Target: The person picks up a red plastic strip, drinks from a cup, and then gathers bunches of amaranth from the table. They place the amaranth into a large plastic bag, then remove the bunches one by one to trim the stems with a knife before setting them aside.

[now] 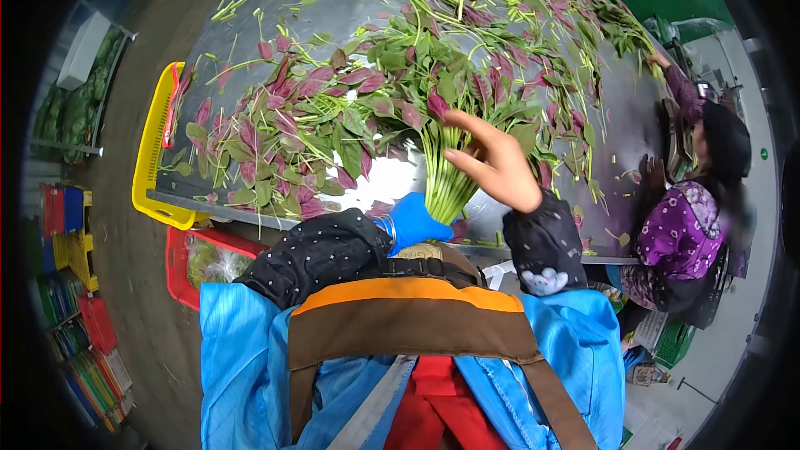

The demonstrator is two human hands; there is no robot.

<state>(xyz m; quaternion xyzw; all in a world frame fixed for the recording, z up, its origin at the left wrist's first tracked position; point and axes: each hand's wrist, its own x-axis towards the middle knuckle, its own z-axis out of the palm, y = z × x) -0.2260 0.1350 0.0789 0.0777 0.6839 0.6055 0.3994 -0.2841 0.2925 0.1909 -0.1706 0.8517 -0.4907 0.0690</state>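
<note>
One amaranth bunch (446,162) is gathered mid-frame, stems clamped in gloved left hand (417,225), right hand (502,168) open at its side; loose stalks (287,129) lie ungathered, upper left to upper right.

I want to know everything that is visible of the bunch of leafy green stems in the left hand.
The bunch of long pale-green stems is gathered narrow at the near end and fans outward into green and purple-red leaves over the grey metal table. It looks fresh. The blue-gloved left hand grips its lower stems; the bare right hand is beside the upper stems, contact unclear.
</note>
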